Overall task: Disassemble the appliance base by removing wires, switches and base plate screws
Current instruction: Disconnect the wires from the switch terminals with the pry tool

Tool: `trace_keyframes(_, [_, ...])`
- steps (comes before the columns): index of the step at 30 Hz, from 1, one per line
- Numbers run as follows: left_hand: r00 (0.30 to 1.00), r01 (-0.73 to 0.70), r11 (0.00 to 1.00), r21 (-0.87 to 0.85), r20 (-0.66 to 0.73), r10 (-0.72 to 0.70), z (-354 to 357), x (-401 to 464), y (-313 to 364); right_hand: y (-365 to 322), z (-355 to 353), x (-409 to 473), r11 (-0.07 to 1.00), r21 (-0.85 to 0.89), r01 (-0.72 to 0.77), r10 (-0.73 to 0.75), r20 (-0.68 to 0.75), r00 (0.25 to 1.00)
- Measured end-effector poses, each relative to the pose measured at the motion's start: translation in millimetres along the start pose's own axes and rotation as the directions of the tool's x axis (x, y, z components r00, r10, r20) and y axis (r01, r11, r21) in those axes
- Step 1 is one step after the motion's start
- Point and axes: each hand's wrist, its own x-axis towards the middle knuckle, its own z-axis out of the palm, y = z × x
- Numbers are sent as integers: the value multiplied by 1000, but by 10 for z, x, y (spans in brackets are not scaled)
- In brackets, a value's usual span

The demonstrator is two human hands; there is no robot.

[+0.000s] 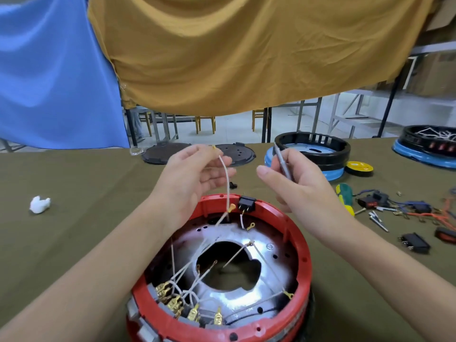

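Several white wires with brass spade terminals [177,299] are crowding the near inner wall of the round red plastic appliance base [302,245], which is sitting on the olive-green cloth table [74,218] at the near edge of the view. Inside it a shiny silver metal base plate [269,250] with a large central hole is lying flat, and a black rocker switch [246,203] is sitting in the far rim. Above the far rim, the left hand [195,176] is pinching the top end of one thin white wire [227,178] between thumb and forefinger, the remaining fingers spread loosely; the wire is hanging down into the base. Just beside it, the right hand [296,178] is gripping a slim grey metal tool [283,161] between thumb and curled fingers, tip pointing up. Right of the base, a green-and-yellow-handled screwdriver [344,196], loose black switches [414,243] and coloured wires [419,211] are lying scattered. Farther back, black round plates [167,154] and a black ring on a blue base [313,154] are resting.
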Motion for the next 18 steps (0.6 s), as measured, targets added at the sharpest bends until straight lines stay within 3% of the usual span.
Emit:
trace_keyframes(5, [994, -101, 968, -231, -73, 86, 8, 29, 32, 22, 142, -58, 999, 49, -3, 1, 29, 1000])
trace_keyframes(10, [993, -5, 953, -302, 114, 41, 56, 33, 8, -8, 140, -59, 1000, 20, 0, 1, -50, 999])
trace_keyframes(14, [977, 11, 973, -228, 208, 38, 67, 34, -45, -52, 121, -76, 988, 154, -9, 3, 40, 999])
trace_keyframes(18, [962, 32, 999, -39, 273, -20, 53, 29, -87, -87, 85, -49, 984, 176, 5, 3, -43, 999])
